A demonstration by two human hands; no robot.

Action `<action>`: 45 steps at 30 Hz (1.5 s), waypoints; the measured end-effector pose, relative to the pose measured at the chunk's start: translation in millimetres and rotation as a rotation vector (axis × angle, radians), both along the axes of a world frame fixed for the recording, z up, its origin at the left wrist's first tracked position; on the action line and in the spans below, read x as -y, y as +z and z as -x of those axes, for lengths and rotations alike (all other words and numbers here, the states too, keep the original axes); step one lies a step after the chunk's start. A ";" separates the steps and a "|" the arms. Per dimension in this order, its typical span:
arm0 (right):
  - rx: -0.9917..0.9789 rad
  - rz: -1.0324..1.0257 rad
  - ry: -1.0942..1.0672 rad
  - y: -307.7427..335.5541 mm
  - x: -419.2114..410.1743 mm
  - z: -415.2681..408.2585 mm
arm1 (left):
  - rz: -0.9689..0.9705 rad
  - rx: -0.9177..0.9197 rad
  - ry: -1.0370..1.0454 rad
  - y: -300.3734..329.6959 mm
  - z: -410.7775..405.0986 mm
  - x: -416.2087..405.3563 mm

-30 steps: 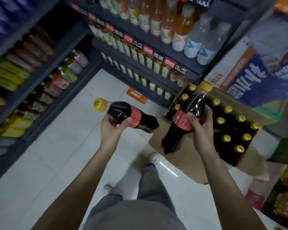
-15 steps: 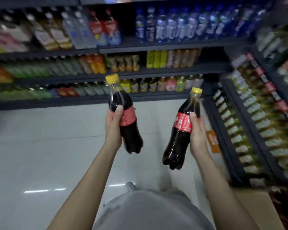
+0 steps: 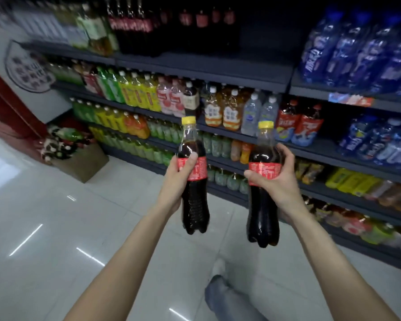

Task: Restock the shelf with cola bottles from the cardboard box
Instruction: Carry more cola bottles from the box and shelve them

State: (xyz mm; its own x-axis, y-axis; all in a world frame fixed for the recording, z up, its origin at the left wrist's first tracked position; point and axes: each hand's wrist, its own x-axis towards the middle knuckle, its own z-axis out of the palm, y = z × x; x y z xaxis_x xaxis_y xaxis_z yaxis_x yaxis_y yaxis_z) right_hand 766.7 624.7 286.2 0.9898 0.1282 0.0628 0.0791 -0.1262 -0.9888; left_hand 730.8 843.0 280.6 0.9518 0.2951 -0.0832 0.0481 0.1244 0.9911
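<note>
Gripping cola bottles (image 3: 194, 179) at labels

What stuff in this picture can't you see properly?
- Head view: the label on the left cola bottle is partly covered by the left hand.
- The right hand hides part of the right cola bottle.
- The top-shelf bottles are blurred; their labels are unreadable.
- The blue bottles are cut off by the right edge.
- The box the cola came from is out of frame.
</note>
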 end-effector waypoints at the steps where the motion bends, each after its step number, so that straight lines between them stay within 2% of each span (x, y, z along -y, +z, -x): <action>1: 0.028 0.053 0.004 5.0 -13.5 -26.2 | -0.026 0.023 -0.009 7.6 -23.2 -13.4; 5: 0.158 0.142 -0.009 31.7 -64.5 -132.7 | -0.094 0.120 -0.010 39.2 -117.6 -57.0; 8: 0.335 0.120 0.008 53.6 -92.3 -200.4 | -0.147 0.208 -0.037 57.4 -187.6 -81.1; 12: 0.525 0.197 -0.034 72.2 -110.4 -284.9 | -0.256 0.332 -0.015 74.5 -287.1 -105.2; 19: 0.805 0.478 -0.182 69.5 -125.1 -423.7 | -0.493 0.575 0.027 66.8 -449.5 -116.3; 21: 0.841 0.474 -0.238 63.8 -127.7 -459.8 | -0.496 0.587 0.044 59.1 -490.9 -117.2; 27: 0.765 0.367 -0.416 48.4 -137.6 -562.6 | -0.425 0.565 0.174 48.9 -606.0 -109.0; 31: 0.680 0.293 -0.450 50.5 -139.6 -624.6 | -0.401 0.487 0.274 50.2 -665.1 -99.8; 35: 0.607 0.311 -0.473 58.0 -140.3 -677.4 | -0.457 0.555 0.337 50.3 -703.5 -91.5; 40: 0.621 0.245 -0.469 56.2 -148.0 -716.6 | -0.665 0.638 0.305 39.2 -730.2 -92.2; 45: 0.654 0.352 -0.438 51.0 -154.4 -745.9 | -0.858 0.719 0.243 17.8 -730.0 -103.2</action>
State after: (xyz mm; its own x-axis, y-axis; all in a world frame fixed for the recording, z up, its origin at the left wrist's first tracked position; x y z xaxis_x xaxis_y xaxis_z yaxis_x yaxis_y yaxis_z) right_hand 1512.6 779.2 337.2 0.7331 -0.1377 0.6661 0.4917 -0.5693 -0.6589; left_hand 1460.8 946.2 298.4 0.6080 0.1743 0.7746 -0.4968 -0.6775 0.5424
